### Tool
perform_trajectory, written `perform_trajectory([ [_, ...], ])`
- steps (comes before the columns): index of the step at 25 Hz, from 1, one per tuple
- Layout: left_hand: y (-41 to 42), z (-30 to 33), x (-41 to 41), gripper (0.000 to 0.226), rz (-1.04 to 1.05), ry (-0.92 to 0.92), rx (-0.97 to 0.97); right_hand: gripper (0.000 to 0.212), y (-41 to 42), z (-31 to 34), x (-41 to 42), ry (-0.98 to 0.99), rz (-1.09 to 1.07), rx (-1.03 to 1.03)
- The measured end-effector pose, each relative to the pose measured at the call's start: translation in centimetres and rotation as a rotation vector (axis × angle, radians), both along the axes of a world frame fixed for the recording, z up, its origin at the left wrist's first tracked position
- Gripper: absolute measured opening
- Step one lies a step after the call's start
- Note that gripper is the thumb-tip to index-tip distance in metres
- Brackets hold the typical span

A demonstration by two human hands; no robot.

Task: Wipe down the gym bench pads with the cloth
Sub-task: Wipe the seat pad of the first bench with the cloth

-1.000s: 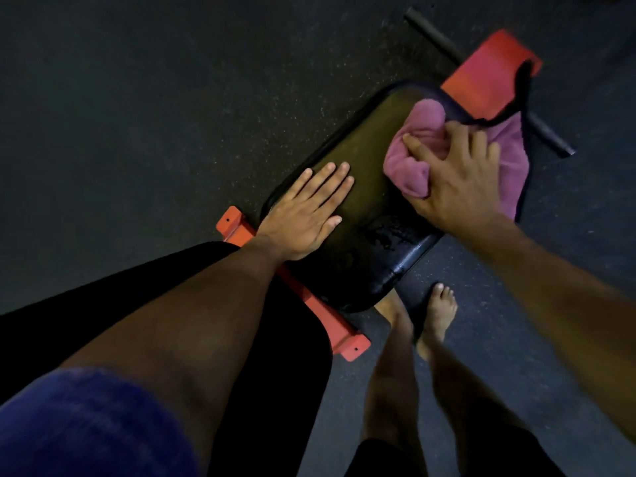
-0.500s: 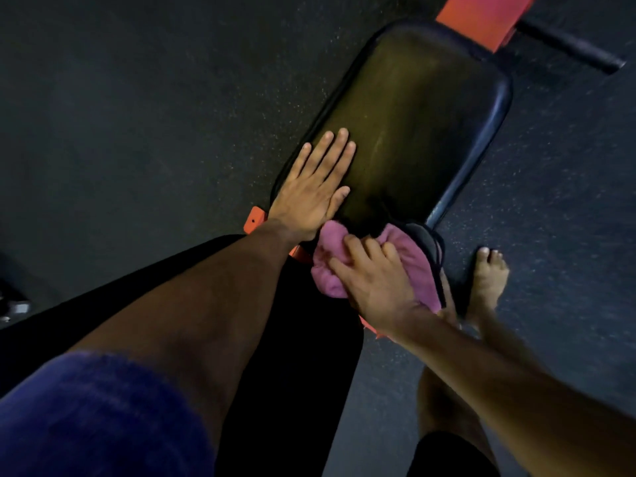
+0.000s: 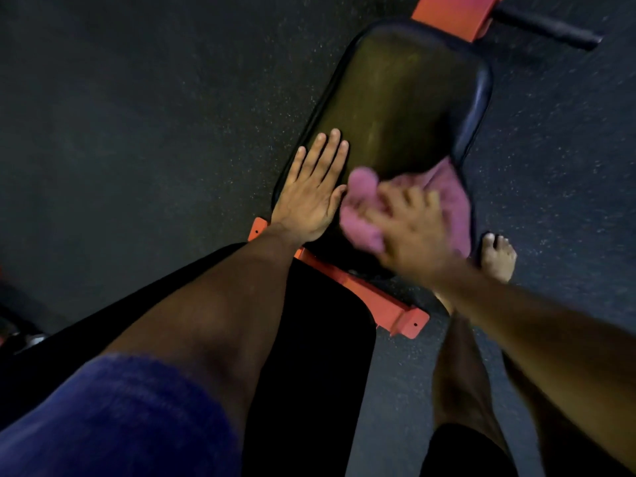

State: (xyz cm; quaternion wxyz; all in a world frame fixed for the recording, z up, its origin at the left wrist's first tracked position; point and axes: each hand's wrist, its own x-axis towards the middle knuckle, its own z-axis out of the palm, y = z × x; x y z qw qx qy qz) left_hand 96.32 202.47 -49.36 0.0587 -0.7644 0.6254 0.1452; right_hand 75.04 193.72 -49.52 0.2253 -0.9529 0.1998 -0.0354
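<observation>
Since the earlier frame, the right hand (image 3: 411, 232) has carried the bunched pink cloth (image 3: 364, 215) toward 12 o'clock, gripping it on the black padded bench seat (image 3: 406, 98). The left hand (image 3: 311, 194) lies flat, braced. Far pad half apparently remains.

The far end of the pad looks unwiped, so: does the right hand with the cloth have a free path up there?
Probably yes. The pad lies bare beyond the pink cloth under the right hand; the left hand rests flat at the side.
</observation>
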Motion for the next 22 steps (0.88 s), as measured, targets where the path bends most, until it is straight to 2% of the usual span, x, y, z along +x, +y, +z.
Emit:
perform_trajectory([
  [3, 0.2, -0.3, 0.0, 0.064, 0.0, -0.041, 0.004, 0.042, 6.7, 0.1, -1.8, -0.051, 0.174, 0.057],
  [5, 0.1, -0.5, 0.1, 0.063, -0.006, -0.05, 0.008, 0.041, 4.9, 0.6, -1.1, -0.059, 0.217, 0.018],
  [7, 0.2, -0.4, 0.1, 0.063, -0.008, -0.015, 0.005, 0.042, -0.1, 0.8, 0.7, 0.002, 0.113, -0.049],
  [10, 0.2, -0.2, 0.1, 0.064, 0.028, 0.012, -0.003, 0.056, -9.9, 1.4, 3.9, 0.115, -0.142, -0.089],
  [12, 0.2, -0.2, -0.1, 0.064, 0.016, -0.001, -0.008, 0.053, -13.1, 1.9, 4.8, 0.116, -0.151, -0.091],
  [14, 0.2, -0.3, 0.0, 0.064, 0.019, 0.002, -0.008, 0.057, -12.4, 2.1, 4.9, 0.101, -0.13, -0.067],
  [17, 0.3, -0.2, -0.1, 0.065, 0.007, -0.01, 0.018, 0.074, -5.8, 1.9, 2.5, 0.117, 0.049, 0.012],
  [19, -0.3, 0.1, 0.1, 0.065, -0.004, -0.004, 0.076, 0.078, -0.2, 1.6, -0.3, 0.104, 0.271, 0.068],
  [22, -0.6, 1.4, -0.1, 0.065, 0.017, 0.058, 0.211, 0.078, 3.4, 1.8, -2.5, 0.141, 0.43, 0.164],
])
